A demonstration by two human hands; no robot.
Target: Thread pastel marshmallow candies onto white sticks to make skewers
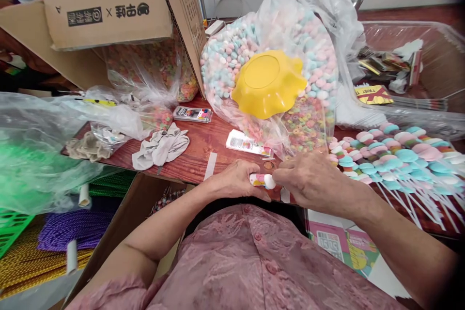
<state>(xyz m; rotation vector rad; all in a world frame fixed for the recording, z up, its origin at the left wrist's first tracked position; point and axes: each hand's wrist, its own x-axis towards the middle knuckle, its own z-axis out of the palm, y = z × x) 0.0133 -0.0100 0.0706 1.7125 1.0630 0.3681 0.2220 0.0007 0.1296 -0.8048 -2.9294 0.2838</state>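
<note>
Right now both hands are meeting at the near edge of the table, just in front of the person's chest. The left hand is gripping a small candy piece, white and rounded at one end with pink and yellow behind it, its fingers curling closed around the coloured part. The right hand is touching the white end, fingertips pressing together on it; how far the thumb is opening is hidden. The piece is looking light and soft, probably squashy and a bit sticky, so a gentle pinch at the ends is seeming wiser than a squeeze in the middle. Just to the right, finished candy skewers are lying in a heap. Behind the hands a big bag of candy is standing with a yellow bowl resting against it.
</note>
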